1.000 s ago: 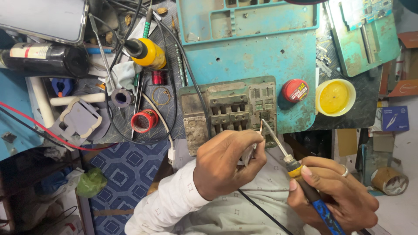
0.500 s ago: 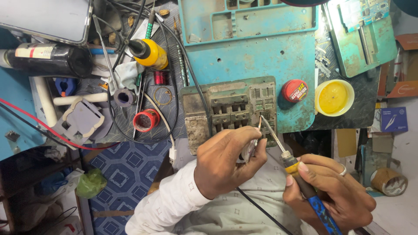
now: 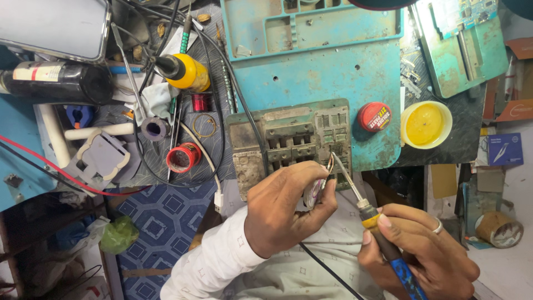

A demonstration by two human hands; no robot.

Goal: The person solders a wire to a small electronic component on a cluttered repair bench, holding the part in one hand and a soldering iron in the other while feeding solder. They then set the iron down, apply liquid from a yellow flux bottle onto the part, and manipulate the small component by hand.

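Note:
My left hand [image 3: 286,208] grips a small shiny part [image 3: 315,190] and holds it at the near edge of a worn metal holding block [image 3: 277,141]. My right hand [image 3: 419,250] is closed around a soldering iron [image 3: 377,228] with a yellow collar and blue handle. Its thin tip touches the top of the small part. The block lies on a scuffed teal work mat [image 3: 327,66].
A red round tin [image 3: 373,116] and a yellow-filled white cup [image 3: 426,124] sit right of the block. Left lie a red wire spool [image 3: 182,157], a yellow-handled tool [image 3: 183,71], a black bottle [image 3: 55,82] and tangled cables. A teal board [image 3: 461,44] is at top right.
The iron's tip has shifted slightly toward the small part; both hands stay at the block's near edge.

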